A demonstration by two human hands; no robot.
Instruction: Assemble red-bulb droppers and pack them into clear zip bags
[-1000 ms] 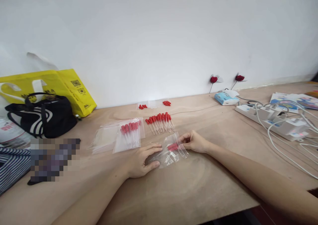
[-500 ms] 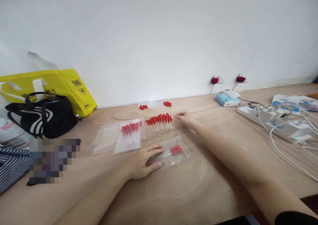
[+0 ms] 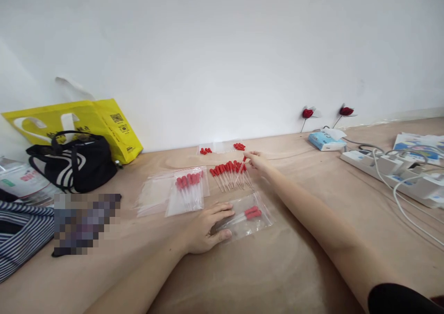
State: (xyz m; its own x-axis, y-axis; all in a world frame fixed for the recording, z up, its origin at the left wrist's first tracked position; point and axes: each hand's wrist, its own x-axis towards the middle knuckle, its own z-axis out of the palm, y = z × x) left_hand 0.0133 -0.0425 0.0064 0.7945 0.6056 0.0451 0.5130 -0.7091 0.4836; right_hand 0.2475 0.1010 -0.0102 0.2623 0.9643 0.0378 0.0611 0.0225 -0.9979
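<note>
My right hand (image 3: 257, 162) pinches a dropper (image 3: 241, 169) by its red bulb, tilted above the right end of a row of droppers. That row of droppers (image 3: 226, 175) lies side by side, red bulbs toward the wall and clear tips toward me. My left hand (image 3: 211, 228) rests on the table, thumb and fingers apart, over the left end of a clear zip bag (image 3: 239, 230). Inside this bag are droppers (image 3: 252, 212) with red bulbs; their tips point at my left hand, which hides part of the bag's left end.
Left of the row, a zip bag filled with droppers (image 3: 187, 189) lies on flat zip bags (image 3: 152, 191). Loose red bulbs (image 3: 239, 146) sit on clear plastic near the wall. A yellow bag (image 3: 128, 140) and black bag (image 3: 93, 166) stand left; tissues (image 3: 326, 140) and a power strip (image 3: 391, 177) lie right.
My right hand has picked up one dropper from the right end of the row and raised it slightly. My left hand stays on the zip bag. The view has shifted slightly left.
</note>
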